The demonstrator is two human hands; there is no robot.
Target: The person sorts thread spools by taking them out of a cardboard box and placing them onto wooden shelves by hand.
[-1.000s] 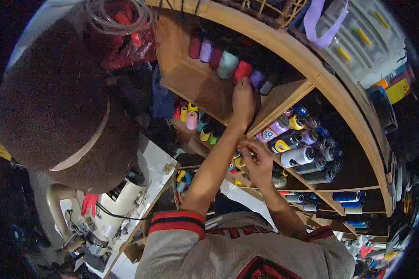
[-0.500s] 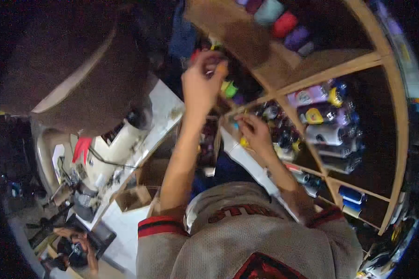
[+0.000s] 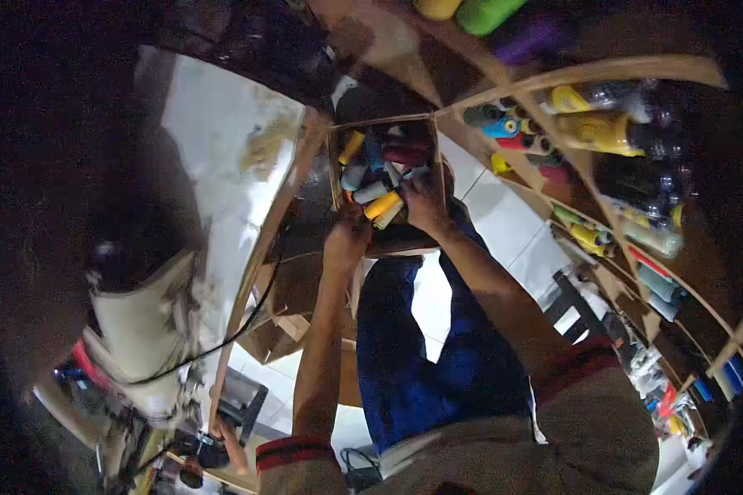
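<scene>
Since the earlier frame, the left hand (image 3: 348,234) has come away from the cones at the far shelf, and the right hand (image 3: 426,204) has left the side shelf (image 3: 636,73); both are now at the open box (image 3: 409,245), with the view tipped further down. The thread spools lie loose inside it, jumbled at all angles: an orange spool (image 3: 381,205) near the middle, a gray spool (image 3: 372,193) just beyond it, a yellow spool (image 3: 352,148) at the far left. The left hand is curled at the near left corner; the right reaches over the right rim, fingers bent down among the spools. In this shadow and blur I cannot tell whether either grip has closed on anything.

With nothing separating the spools, pulling one out could roll its neighbours or tangle their loose ends. One lifted out with a weak grip could slip over the right side onto the floor (image 3: 512,223). Pressing hard on the near corner might tip the box. The cord (image 3: 223,339) hanging by the left surface (image 3: 227,111) could snag the left forearm if it swings wide.
</scene>
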